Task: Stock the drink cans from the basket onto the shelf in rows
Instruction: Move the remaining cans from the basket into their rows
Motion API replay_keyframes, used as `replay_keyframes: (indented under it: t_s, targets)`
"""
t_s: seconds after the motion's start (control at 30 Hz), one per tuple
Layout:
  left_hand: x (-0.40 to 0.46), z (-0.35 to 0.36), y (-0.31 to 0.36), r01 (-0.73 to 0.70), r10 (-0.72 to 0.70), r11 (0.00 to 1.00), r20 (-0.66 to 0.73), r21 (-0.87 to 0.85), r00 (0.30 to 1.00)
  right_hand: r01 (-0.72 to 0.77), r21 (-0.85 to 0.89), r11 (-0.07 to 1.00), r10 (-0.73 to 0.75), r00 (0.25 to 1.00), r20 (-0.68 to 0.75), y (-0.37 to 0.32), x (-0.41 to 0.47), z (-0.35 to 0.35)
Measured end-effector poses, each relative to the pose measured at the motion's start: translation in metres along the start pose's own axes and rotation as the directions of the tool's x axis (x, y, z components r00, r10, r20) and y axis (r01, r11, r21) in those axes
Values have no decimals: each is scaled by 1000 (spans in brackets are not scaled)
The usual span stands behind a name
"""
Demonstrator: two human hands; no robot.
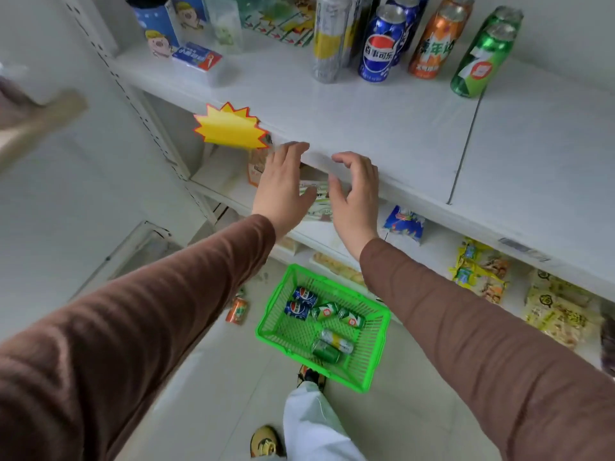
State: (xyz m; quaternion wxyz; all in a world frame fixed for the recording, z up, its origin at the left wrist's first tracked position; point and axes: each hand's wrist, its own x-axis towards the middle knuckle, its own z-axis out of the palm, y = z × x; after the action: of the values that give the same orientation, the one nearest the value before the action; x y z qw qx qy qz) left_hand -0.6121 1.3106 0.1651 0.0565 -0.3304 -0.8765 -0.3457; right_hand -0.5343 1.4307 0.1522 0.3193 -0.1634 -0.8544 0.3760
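A green plastic basket (374,331) stands on the floor below me with several cans lying in it: two blue Pepsi cans (301,302), green 7-Up cans (337,312) and a silver-yellow can (336,341). On the white shelf (382,128) rows stand upright: silver-yellow cans (327,38), blue Pepsi cans (381,44), orange cans (436,41) and green 7-Up cans (482,58). My left hand (283,181) and my right hand (356,191) hover side by side at the shelf's front edge, fingers spread, holding nothing.
An orange can (237,309) lies on the floor left of the basket. A yellow starburst tag (231,128) hangs from the shelf edge. Snack packets (479,271) fill the lower shelf. Boxes and a blue cup (156,21) sit at the shelf's left.
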Motion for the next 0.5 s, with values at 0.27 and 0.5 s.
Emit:
replay_keyframes:
  t_s: [0.27, 0.5]
  targets:
    - [-131, 23, -38, 16, -15, 999, 4, -47, 1000, 27, 1, 1000, -27, 993, 112, 24, -128, 30]
    - [-233, 114, -112, 287, -282, 958, 177, -1, 943, -290, -144, 946, 315, 928, 200, 142, -228, 80]
